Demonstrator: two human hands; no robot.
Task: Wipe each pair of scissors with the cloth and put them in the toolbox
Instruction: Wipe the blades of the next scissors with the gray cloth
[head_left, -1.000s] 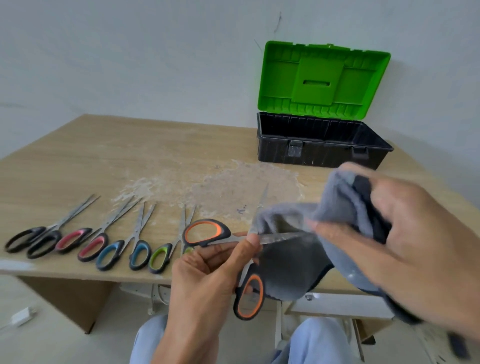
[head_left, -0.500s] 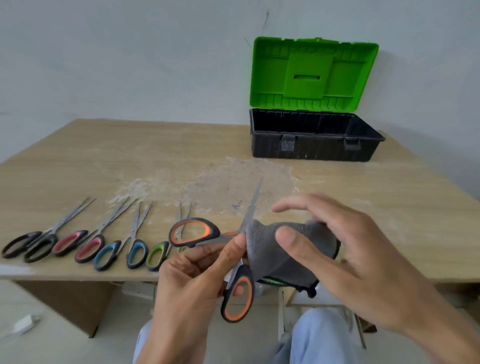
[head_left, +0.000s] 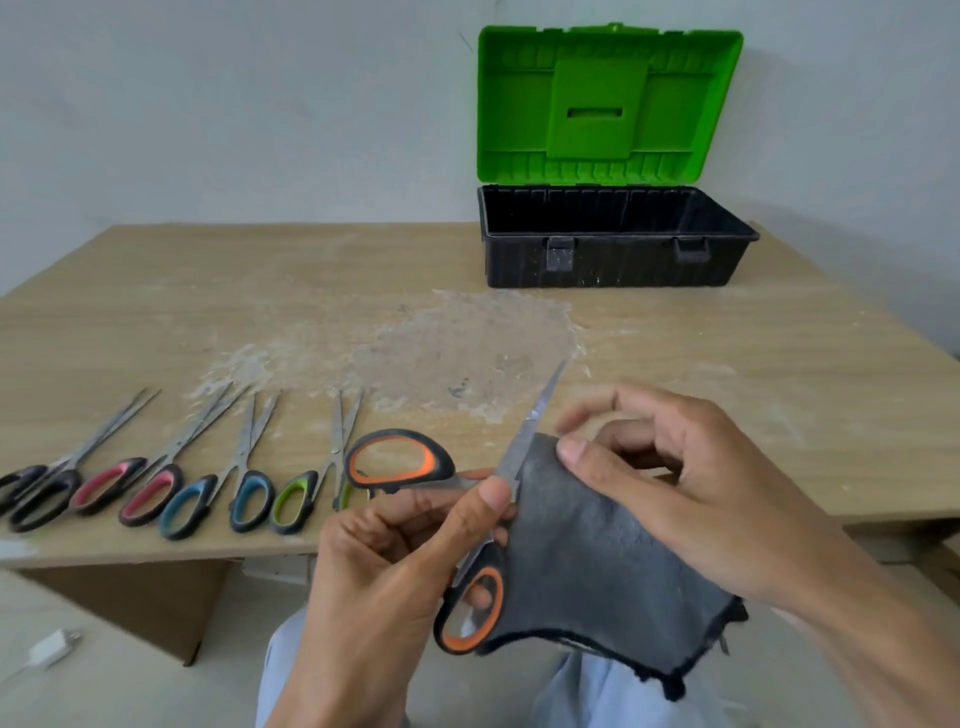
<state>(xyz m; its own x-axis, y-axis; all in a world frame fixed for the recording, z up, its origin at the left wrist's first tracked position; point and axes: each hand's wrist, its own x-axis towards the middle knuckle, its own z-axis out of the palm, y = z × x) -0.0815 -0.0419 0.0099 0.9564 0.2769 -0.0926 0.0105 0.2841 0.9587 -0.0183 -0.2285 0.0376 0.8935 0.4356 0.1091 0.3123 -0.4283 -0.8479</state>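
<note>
Our left hand clamps orange-handled scissors, opened wide; right hand, lifted 1 s ago, now pinches cloth back on blade: wiping continues; toolbox far right, waiting.

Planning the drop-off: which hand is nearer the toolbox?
Right. The right hand, pinching the cloth, sits below the toolbox, roughly in line with it. The left hand, gripping the orange scissors, is lower and further left.
</note>
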